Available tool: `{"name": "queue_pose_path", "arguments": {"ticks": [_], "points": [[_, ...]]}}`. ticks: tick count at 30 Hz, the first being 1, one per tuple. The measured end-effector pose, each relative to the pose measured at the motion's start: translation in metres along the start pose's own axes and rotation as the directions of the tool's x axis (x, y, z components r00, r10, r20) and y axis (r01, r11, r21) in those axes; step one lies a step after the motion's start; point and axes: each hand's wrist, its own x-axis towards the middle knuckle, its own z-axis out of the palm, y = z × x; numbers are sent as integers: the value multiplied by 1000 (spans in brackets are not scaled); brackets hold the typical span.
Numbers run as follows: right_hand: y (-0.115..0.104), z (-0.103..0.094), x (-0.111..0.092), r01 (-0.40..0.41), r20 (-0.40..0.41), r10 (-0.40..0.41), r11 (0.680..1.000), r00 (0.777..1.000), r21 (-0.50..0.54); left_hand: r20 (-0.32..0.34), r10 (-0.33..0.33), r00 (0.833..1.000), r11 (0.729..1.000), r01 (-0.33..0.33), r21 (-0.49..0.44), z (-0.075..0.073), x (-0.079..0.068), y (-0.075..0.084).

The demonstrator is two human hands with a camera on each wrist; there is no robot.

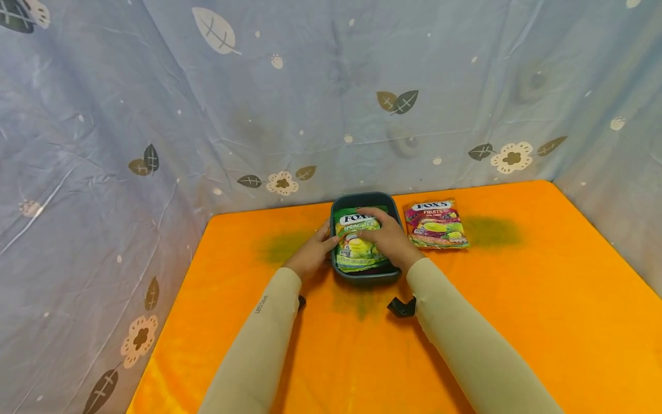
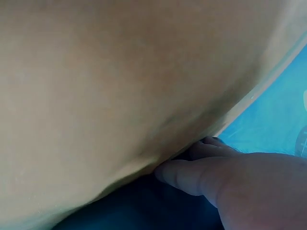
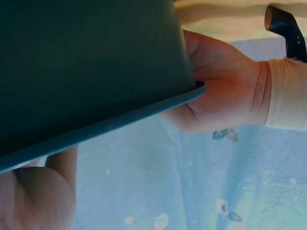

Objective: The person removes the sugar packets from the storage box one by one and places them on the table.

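Teal round-cornered tub (image 1: pixel 368 279) | left hand (image 1: pixel 311 256) gripping its side | right hand (image 1: pixel 394 238), fingers spread, on glossy packet (image 1: pixel 357 254)

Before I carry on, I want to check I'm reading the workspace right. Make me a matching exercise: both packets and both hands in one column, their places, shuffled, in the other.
Things
1. Spring Tea packet
2. Fruits packet
3. Left hand
4. Right hand

Places
A. On the orange cover, to the right of the dark container
B. Over the front of the green packet
C. Lying in the dark container, label up
D. At the left side of the dark container

Pairs: 1-C, 2-A, 3-D, 4-B
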Motion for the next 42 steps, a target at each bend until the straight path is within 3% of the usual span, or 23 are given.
{"name": "queue_pose_path", "arguments": {"ticks": [8,13,22,29,35,42], "points": [[-2,-1,1,-2,37,3,1000,999,-28,1,0,1000,1000,0,-31,-1,3,3],[-1,1,1,18,47,-17,1000,999,-17,0,5,1000,1000,-5,2,-3,0,4],[3,6,1,95,-8,-96,995,995,-21,-34,-13,999,999,14,50,-5,-4,-2],[0,2,-6,134,-51,-133,991,990,18,-2,-25,1000,997,24,-69,-2,-4,-5],[-7,-6,-7,162,-57,-162,987,985,-14,-3,-28,1000,997,28,-75,1,-2,-3],[-18,-21,-10,128,-69,-129,992,989,-19,5,-29,1000,994,30,-107,4,-3,1]]}}
